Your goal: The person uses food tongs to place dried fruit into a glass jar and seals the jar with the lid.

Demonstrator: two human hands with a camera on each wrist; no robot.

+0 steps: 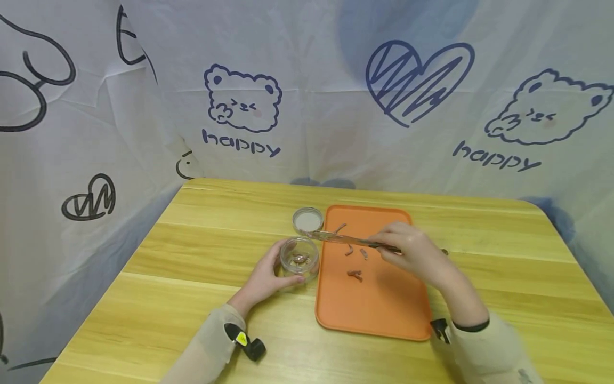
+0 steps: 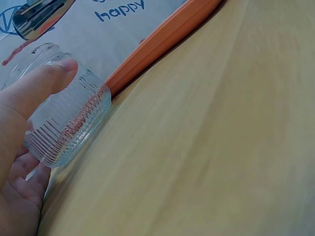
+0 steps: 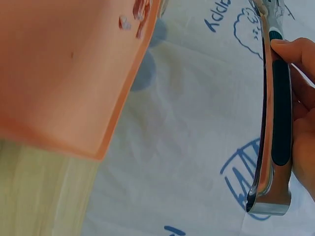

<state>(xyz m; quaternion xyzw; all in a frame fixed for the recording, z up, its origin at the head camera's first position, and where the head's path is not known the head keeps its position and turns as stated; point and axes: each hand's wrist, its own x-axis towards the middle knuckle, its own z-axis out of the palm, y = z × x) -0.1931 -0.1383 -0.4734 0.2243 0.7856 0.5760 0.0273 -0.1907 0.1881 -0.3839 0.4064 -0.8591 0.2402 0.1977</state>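
My left hand (image 1: 264,277) grips a clear glass jar (image 2: 91,93), its thumb along the near side. Small reddish-brown pieces (image 1: 299,258) lie at the jar's bottom. In my right hand (image 1: 411,249) are metal tongs (image 3: 280,113) with dark handle grips, held level with their tips pointing left, above and just behind the jar's mouth. The left wrist view shows a thin reddish strip (image 2: 17,52) hanging from the tong tips. Several similar strips (image 1: 355,274) lie scattered on an orange tray (image 1: 374,314) under the right hand.
Behind the jar, a round lid (image 1: 308,220) lies on the wooden table (image 1: 192,266), close to the tray's left edge. A printed white cloth (image 1: 326,133) hangs along the table's back and left side. Dark wrist devices (image 1: 247,341) sit at both sleeves.
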